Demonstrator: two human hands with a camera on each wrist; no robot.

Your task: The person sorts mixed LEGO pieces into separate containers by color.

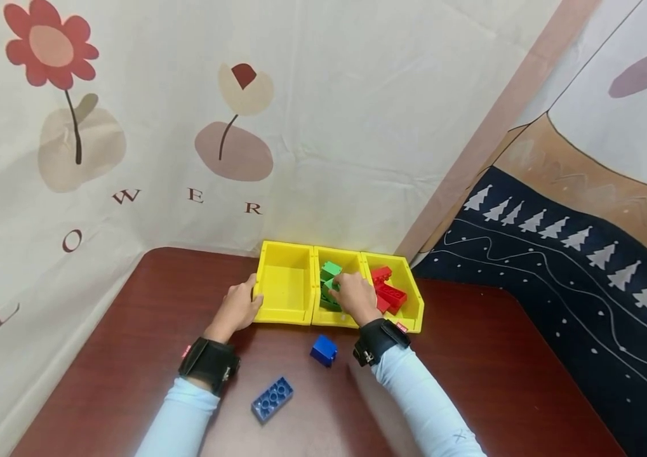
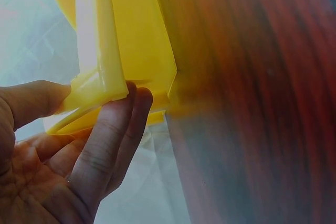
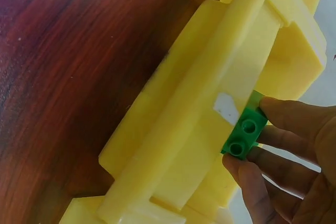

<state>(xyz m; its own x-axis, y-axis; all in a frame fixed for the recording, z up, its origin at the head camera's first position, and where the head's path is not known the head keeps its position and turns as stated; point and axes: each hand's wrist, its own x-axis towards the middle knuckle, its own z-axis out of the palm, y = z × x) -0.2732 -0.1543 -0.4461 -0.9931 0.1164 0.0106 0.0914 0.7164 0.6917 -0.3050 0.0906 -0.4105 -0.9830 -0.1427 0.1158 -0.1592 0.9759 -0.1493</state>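
My left hand (image 1: pixel 239 306) grips the left side wall of the left yellow bin (image 1: pixel 284 285); the left wrist view shows the thumb on one side of the wall and fingers on the other. No bricks show inside that bin. In the middle yellow bin (image 1: pixel 350 259), my right hand (image 1: pixel 356 297) pinches a green toy brick (image 3: pixel 244 134) between thumb and fingers. Other green bricks (image 1: pixel 331 270) lie in the same bin, partly hidden by the hand. Whether the pinched brick touches them cannot be told.
Several red bricks (image 1: pixel 392 296) lie in the right yellow bin (image 1: pixel 416 311), joined in a row with the others. On the brown table (image 1: pixel 472 374), a blue brick (image 1: pixel 324 350) and a longer dark blue brick (image 1: pixel 272 400) lie nearer me. A printed cloth (image 1: pixel 346 127) hangs behind the bins.
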